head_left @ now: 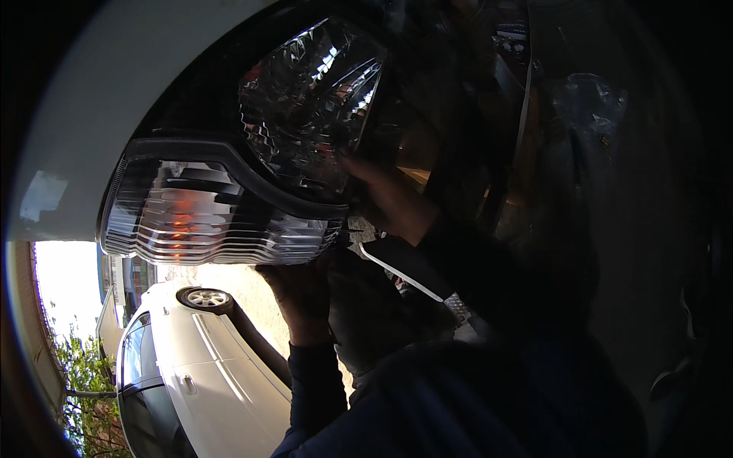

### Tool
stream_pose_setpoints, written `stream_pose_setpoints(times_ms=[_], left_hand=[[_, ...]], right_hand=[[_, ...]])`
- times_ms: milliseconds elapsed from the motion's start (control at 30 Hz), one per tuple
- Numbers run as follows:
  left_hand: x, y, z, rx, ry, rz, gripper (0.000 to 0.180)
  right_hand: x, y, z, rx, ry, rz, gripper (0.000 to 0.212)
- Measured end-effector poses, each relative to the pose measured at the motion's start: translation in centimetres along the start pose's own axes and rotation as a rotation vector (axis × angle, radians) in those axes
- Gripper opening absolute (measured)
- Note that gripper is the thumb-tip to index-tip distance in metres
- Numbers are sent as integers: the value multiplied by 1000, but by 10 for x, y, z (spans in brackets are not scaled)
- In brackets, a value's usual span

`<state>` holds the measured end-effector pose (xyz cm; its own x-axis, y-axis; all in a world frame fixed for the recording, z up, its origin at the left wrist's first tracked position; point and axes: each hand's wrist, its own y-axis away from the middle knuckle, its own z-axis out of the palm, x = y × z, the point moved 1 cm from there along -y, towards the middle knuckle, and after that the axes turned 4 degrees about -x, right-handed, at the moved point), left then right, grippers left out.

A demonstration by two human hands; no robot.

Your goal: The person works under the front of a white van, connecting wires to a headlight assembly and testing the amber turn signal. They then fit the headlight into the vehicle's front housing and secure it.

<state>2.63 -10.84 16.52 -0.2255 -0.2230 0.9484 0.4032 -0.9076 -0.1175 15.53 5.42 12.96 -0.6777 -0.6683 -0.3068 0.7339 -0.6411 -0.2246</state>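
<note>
A vehicle headlight (313,99) with a clear, faceted lens fills the upper middle. Directly below it sits a ribbed turn signal lamp (191,214), with an orange glint inside and a black curved strip (252,175) along its upper edge. At the headlight's right edge is my right hand (389,198), closed on it, thumb against the lens border and the other fingers hidden. From below, my left hand (298,298) reaches up to the turn signal lamp's lower edge, fingers bent against it. Deep shade covers the left fingertips, and part of them is out of sight.
White bodywork (84,114) curves past the lamps at the upper left. A narrow pale metal strip (405,275) juts out below my right wrist. A white car (221,374) appears sideways at the lower left, near a green tree (92,389). The right side is very dark.
</note>
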Motion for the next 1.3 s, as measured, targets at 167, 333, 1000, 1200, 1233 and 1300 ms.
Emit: stream_pose_setpoints(times_ms=[167,333,1000,1200,1233,1300], left_hand=[[0,-3,-4,-155,-32,19,73],[-2,-16,-24,-45,-398,10,65],[-22,-32,-10,-59,-112,130,79],[-22,-32,-28,-332,37,129,84],[-23,-31,-31,-243,10,147,86],[-22,-28,-34,-97,41,224,92]], right_hand=[[2,0,3,56,-28,-36,45],[2,-1,-5,46,85,-49,54],[-7,-9,-21,62,210,-133,51],[-16,-3,-24,115,292,-107,51],[-18,-1,-24,116,316,-126,51],[-18,1,-23,111,387,-185,52]])
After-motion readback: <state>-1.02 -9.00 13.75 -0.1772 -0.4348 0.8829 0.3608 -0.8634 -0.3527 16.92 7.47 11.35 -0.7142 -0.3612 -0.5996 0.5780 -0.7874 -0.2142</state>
